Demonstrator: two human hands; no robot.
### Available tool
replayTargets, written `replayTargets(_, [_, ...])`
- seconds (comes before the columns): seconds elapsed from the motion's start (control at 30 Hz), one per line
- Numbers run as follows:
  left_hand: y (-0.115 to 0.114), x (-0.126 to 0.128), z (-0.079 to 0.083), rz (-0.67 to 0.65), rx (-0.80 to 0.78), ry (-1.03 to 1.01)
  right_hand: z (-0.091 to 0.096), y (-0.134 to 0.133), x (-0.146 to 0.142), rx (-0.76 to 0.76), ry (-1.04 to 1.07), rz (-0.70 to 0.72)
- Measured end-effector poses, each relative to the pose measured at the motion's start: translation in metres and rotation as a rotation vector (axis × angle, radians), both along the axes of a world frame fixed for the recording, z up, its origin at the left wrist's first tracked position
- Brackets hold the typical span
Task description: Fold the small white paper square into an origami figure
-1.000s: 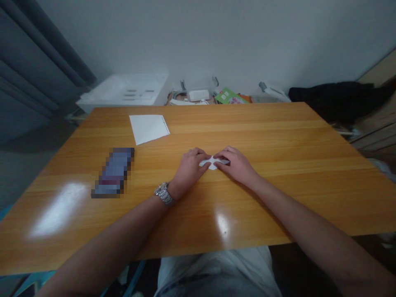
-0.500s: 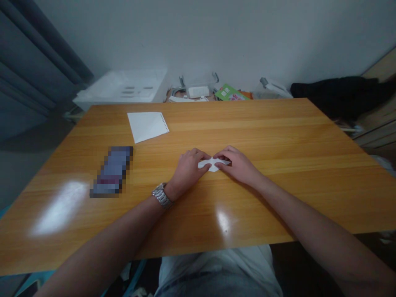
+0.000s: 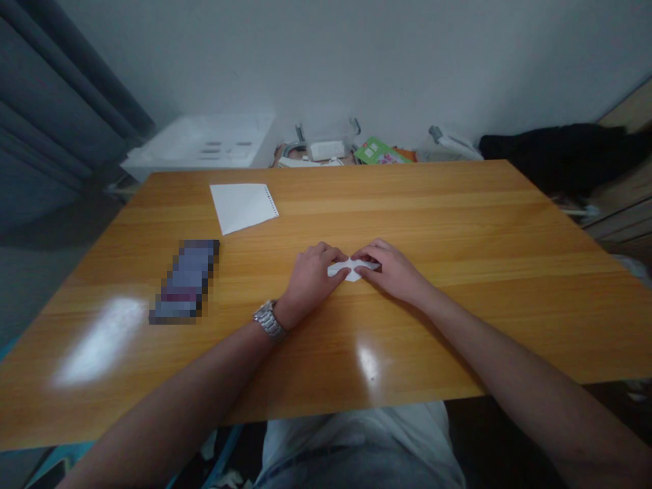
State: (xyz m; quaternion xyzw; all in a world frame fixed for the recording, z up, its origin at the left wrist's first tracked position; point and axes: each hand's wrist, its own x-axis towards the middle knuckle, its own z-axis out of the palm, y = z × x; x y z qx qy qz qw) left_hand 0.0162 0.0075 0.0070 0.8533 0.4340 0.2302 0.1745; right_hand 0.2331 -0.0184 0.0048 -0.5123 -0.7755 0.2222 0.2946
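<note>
A small piece of folded white paper [image 3: 352, 274] lies at the middle of the wooden table [image 3: 432, 224]. My left hand [image 3: 313, 275] pinches its left side between thumb and fingers. On the other side, my right hand [image 3: 391, 270] grips the paper the same way, its thumb close to the left thumb. Parts of the paper are covered by the fingers, so its full folded shape cannot be made out. A metal-banded watch [image 3: 269, 319] circles the left wrist.
A white sheet with a perforated edge [image 3: 244, 207] lies at the back left. Nearer on the left is a pixelated dark, phone-like slab [image 3: 188, 280]. Behind the table stand a white plastic tub [image 3: 204, 146], a green booklet [image 3: 379, 151] and a dark cloth [image 3: 555, 149].
Both hands stay on the folded paper, with the left hand and wrist shifted very slightly to the right. Otherwise the scene looks the same.
</note>
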Motion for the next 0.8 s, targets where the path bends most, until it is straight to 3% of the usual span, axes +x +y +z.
replayTargets(0.47, [0.001, 0.002, 0.001, 0.013, -0.018, 0.025, -0.005, -0.002, -0.003, 0.075, -0.028, -0.01])
replayTargets(0.8, [0.006, -0.012, -0.001, -0.081, -0.005, 0.032, -0.009, -0.001, 0.001, 0.065, -0.065, -0.026])
